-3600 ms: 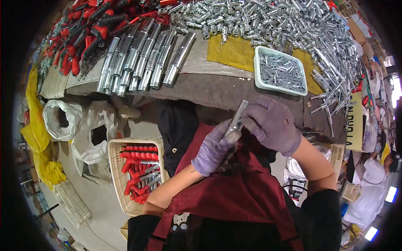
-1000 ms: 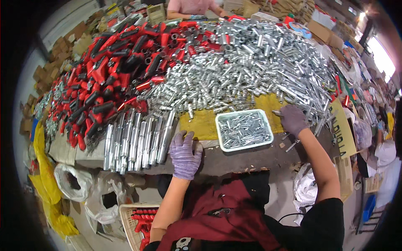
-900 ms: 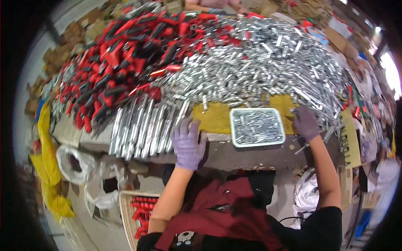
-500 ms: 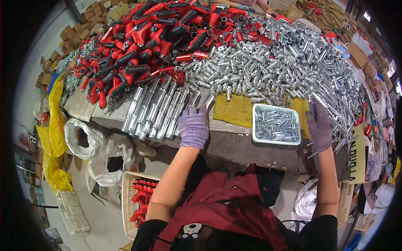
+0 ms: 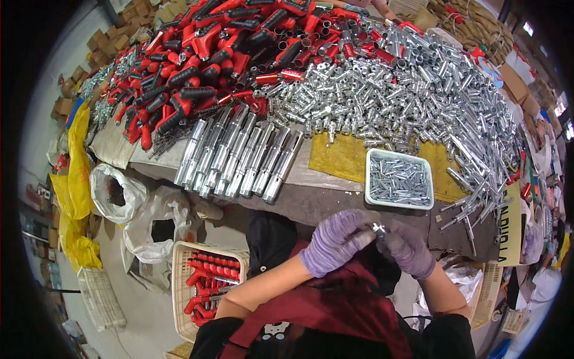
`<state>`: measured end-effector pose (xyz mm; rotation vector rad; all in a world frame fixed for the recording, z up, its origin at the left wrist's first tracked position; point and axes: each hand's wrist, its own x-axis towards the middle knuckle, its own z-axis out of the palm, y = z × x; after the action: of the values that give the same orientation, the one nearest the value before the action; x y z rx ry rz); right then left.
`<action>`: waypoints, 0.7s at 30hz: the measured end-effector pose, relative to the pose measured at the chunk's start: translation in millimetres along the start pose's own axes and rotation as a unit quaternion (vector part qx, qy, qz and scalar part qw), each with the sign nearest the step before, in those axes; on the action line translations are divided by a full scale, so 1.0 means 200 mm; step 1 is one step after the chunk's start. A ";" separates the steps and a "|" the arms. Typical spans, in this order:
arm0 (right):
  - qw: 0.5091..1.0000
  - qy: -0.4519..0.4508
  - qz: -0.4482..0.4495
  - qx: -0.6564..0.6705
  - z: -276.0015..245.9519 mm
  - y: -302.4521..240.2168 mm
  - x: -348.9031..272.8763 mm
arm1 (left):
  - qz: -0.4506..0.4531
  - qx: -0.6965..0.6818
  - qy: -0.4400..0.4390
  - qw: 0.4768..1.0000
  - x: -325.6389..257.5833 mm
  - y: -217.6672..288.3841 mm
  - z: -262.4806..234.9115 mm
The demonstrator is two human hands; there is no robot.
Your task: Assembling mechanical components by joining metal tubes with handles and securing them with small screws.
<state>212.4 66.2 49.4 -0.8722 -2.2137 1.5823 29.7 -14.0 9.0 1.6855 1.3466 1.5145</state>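
My gloved left hand (image 5: 338, 242) and gloved right hand (image 5: 409, 248) meet in front of my apron, near the table's front edge. Between their fingertips is a small shiny metal part (image 5: 378, 229), mostly covered by the gloves. Both hands are closed on it. Beyond them stands a pale plastic tray (image 5: 399, 204) filled with short metal pins (image 5: 397, 179). To the left, a row of silver metal tubes (image 5: 239, 157) lies side by side on the table. A heap of small metal fittings (image 5: 359, 105) spreads behind the tray.
Red and black handles (image 5: 185, 84) pile up at the far left. Long thin metal rods (image 5: 475, 185) lie loose on the right, by a yellow cloth (image 5: 335, 160). Below left, a cream basket (image 5: 180, 287) holds red-handled tools. White sacks (image 5: 143, 233) stand beside it.
Both hands have drawn back toward my body and come together around a small metal part. My left hand has left the tube row, which now shows fully; my right has left the rods.
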 end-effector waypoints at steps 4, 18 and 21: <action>0.970 -0.088 0.070 0.216 0.03 0.07 -0.03 | 0.032 -0.025 -0.094 0.995 0.05 0.04 -0.07; 0.947 -0.074 0.149 0.276 0.02 0.06 0.05 | 0.121 -0.105 -0.069 0.985 0.07 -0.05 -0.01; 0.947 -0.069 0.105 0.295 0.01 0.06 0.09 | 0.160 -0.052 -0.063 0.984 0.12 -0.07 -0.04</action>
<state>200.5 78.7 35.9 -0.8436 -1.5931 2.2912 15.3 11.0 9.1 1.9646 0.9484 1.5856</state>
